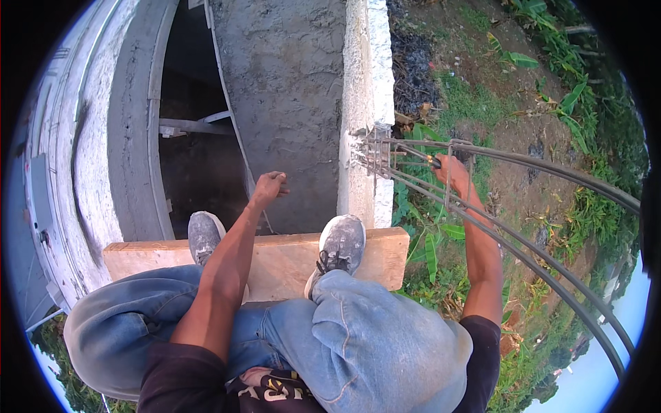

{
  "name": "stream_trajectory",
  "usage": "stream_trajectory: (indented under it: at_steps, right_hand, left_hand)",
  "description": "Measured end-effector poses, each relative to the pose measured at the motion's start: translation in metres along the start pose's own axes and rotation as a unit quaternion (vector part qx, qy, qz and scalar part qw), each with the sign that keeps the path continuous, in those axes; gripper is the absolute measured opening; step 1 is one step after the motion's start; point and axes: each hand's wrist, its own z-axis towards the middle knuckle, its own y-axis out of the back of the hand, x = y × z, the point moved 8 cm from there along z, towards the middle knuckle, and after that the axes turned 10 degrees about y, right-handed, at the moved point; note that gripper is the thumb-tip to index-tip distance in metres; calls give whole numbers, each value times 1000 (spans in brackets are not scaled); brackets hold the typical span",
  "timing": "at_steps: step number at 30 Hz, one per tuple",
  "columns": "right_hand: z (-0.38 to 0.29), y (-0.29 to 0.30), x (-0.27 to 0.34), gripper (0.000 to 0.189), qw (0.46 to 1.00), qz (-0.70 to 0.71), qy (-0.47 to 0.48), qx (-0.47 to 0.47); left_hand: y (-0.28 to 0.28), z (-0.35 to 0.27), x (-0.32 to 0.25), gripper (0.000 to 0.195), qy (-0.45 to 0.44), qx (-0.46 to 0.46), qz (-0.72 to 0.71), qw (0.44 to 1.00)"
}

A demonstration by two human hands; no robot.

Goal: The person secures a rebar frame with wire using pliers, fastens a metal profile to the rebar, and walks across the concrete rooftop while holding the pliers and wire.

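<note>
My right hand point(452, 171) is closed around the black handle of a tool point(434, 161) with a brass-coloured collar. Its head is hard to make out among the steel bars. Around that hand stands a column cage of rebar point(413, 175) with square stirrups, rising from rough broken concrete point(359, 149) at the wall's edge. Over the gap beside the plastered wall, my left hand point(270, 187) hangs in the air with loosely bent fingers, and I see nothing in it. Both my shoes rest on a wooden plank point(281, 248).
A dark opening point(199, 170) with timber props point(196, 126) lies below, left of the grey mortar surface point(279, 93). A white-topped concrete beam point(98, 129) runs along the left. Right of the wall, the ground point(480, 103) drops away with banana plants. Long rebar ends point(568, 178) stretch past my right arm.
</note>
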Motion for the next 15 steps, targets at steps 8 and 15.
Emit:
stream_trajectory:
  at_steps: [8, 15]
  right_hand:
    - [-44, -11, 43, 21, 969, 175, -149, 88]
    - [-18, -13, 8, 36, 977, 167, -100, 89]
  left_hand:
    - [-9, -7, -33, 38, -59, -42, 96, 993]
    - [-28, 3, -50, 35, -89, -14, 33, 995]
